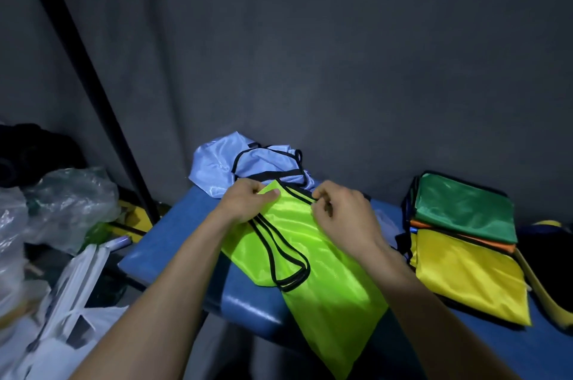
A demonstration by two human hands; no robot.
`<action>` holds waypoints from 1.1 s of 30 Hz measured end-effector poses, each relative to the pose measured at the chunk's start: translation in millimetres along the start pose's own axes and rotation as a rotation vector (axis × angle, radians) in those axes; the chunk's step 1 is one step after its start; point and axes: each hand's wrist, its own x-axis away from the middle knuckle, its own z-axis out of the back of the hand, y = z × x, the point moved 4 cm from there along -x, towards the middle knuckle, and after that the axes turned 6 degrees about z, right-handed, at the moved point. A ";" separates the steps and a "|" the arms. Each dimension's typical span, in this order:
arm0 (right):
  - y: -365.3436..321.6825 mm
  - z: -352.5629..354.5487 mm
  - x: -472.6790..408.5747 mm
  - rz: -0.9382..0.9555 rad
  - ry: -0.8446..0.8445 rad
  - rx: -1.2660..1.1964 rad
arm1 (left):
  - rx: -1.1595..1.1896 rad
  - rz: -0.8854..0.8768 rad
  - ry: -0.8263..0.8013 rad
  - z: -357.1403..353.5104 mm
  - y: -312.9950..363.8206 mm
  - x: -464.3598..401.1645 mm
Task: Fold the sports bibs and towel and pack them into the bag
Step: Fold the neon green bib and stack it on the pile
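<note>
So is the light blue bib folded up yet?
No. The light blue bib lies crumpled in a heap at the back of the blue bench, behind the lime green bib both hands grip.

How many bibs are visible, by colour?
Lime green bib, held by left hand and right hand: 1
Light blue bib, crumpled behind: 1
Dark green bib, top of the folded stack: 1
Orange bib, only an edge showing: 1
Yellow bib: 1
Total: 5
</note>
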 end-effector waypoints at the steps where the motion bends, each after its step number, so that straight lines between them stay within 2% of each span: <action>1: 3.4 1.2 8.0 0.021 -0.002 0.064 | -0.001 -0.013 0.010 -0.9 1.0 -0.3; 6: 20.2 2.0 30.8 -0.023 -0.056 0.196 | 0.307 0.005 0.124 4.1 5.9 -1.5; 9: 27.3 7.5 34.6 -0.066 -0.052 0.209 | 0.327 0.013 0.203 -0.1 1.8 -6.2; 13: 36.1 10.8 36.6 -0.163 -0.144 0.207 | 0.344 -0.004 0.257 1.2 7.4 -8.1; 17: 42.0 15.1 39.0 -0.225 -0.257 0.238 | 0.317 -0.028 0.231 -0.5 6.4 -9.8; 19: 44.9 16.8 39.2 -0.252 -0.283 0.161 | 0.314 -0.019 0.227 -1.2 4.9 -10.1; 23: 57.3 25.2 35.0 -0.316 -0.074 -0.106 | 0.296 -0.021 0.276 2.3 0.7 -15.1; 25: 57.5 26.7 33.4 -0.282 -0.038 0.009 | 0.219 -0.030 0.319 3.1 -1.1 -14.0; 27: 55.2 23.4 32.9 -0.219 -0.066 0.234 | 0.129 -0.061 0.361 2.8 -1.6 -12.0; 29: 49.1 22.7 40.1 -0.134 0.005 0.374 | 0.047 -0.061 0.379 3.6 1.5 -7.2; 31: 41.3 27.3 55.7 -0.026 0.184 0.339 | -0.116 -0.059 0.388 5.9 4.6 -4.9; 33: 36.0 33.3 81.9 0.029 0.350 0.228 | -0.352 -0.135 0.405 4.9 15.0 2.6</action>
